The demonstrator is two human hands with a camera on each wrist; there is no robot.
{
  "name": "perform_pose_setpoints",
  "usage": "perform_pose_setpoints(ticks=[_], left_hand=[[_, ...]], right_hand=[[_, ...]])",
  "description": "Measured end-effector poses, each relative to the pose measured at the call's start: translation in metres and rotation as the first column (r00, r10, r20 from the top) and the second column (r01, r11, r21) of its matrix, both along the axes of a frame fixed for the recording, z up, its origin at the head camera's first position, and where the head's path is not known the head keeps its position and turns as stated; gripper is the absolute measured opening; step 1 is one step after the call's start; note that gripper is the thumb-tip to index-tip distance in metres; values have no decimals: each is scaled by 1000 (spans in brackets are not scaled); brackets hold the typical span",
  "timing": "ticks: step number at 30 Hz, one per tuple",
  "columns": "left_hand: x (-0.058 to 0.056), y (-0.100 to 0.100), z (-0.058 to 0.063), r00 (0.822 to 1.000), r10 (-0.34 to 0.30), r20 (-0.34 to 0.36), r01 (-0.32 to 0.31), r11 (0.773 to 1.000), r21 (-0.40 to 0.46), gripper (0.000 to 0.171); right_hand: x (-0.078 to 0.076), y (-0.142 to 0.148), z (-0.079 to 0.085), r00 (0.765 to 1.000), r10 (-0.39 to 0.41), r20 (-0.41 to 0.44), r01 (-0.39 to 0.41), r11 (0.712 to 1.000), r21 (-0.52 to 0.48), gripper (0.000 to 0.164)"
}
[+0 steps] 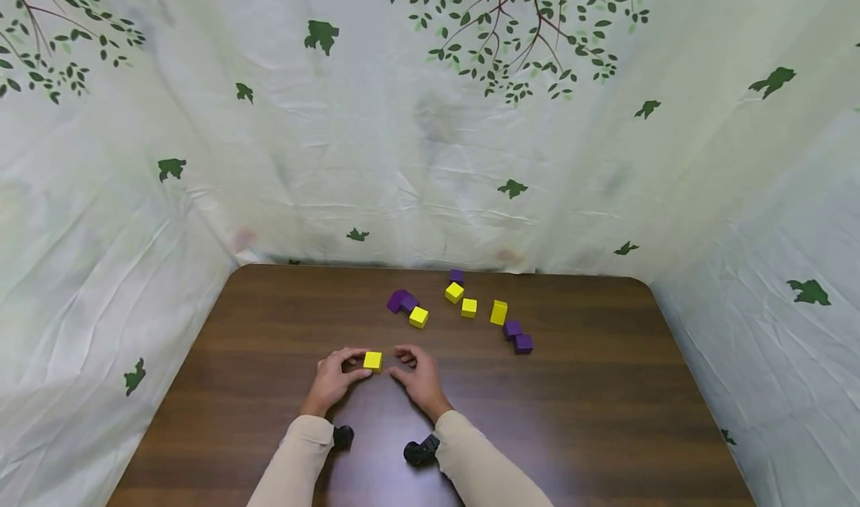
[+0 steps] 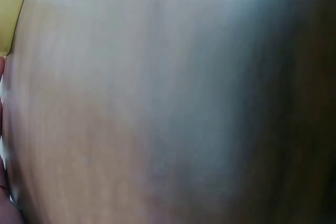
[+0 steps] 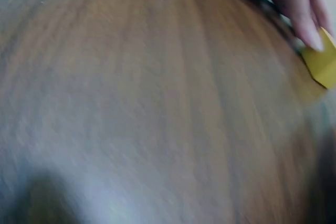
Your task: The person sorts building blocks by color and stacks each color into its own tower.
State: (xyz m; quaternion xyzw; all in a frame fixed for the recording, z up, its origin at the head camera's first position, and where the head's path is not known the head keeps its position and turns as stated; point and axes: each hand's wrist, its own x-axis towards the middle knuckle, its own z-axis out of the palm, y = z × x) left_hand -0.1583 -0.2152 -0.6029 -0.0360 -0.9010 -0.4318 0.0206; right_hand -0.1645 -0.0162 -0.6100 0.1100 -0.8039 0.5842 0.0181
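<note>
Near the middle of the table, my left hand pinches a yellow block between thumb and fingers at its left end. In the right wrist view, fingertips of that hand lie against the yellow block. Part of the same yellow colour, a block, shows at the left edge of the left wrist view, cut off by the frame. Just right of the block, my right hand holds nothing; its fingers curve loosely, with thumb and forefinger apart and facing the block.
Farther back on the brown table lie several loose blocks. Two purple blocks sit beside a yellow one. Another yellow block overlaps a purple one. To the right are yellow blocks and two purple ones. Printed cloth hangs around.
</note>
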Motion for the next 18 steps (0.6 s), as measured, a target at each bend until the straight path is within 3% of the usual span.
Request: perform_pose_setpoints(ticks=[4, 10, 13, 18], left_hand=[[0, -1, -1, 1000, 5, 18, -5, 1000, 0, 37], [1, 0, 0, 1000, 15, 15, -14, 1000, -9, 36], [1, 0, 0, 1000, 15, 17, -15, 1000, -13, 35], [0, 0, 2, 999, 8, 38, -7, 1000, -18, 34]], right_hand=[[-8, 13, 0, 993, -119, 17, 120, 989, -83, 34], [-29, 28, 4, 954, -293, 65, 296, 955, -32, 42], [-41, 31, 7, 942, -329, 64, 329, 944, 1, 51], [-56, 33, 10, 947, -312, 77, 308, 950, 55, 60]])
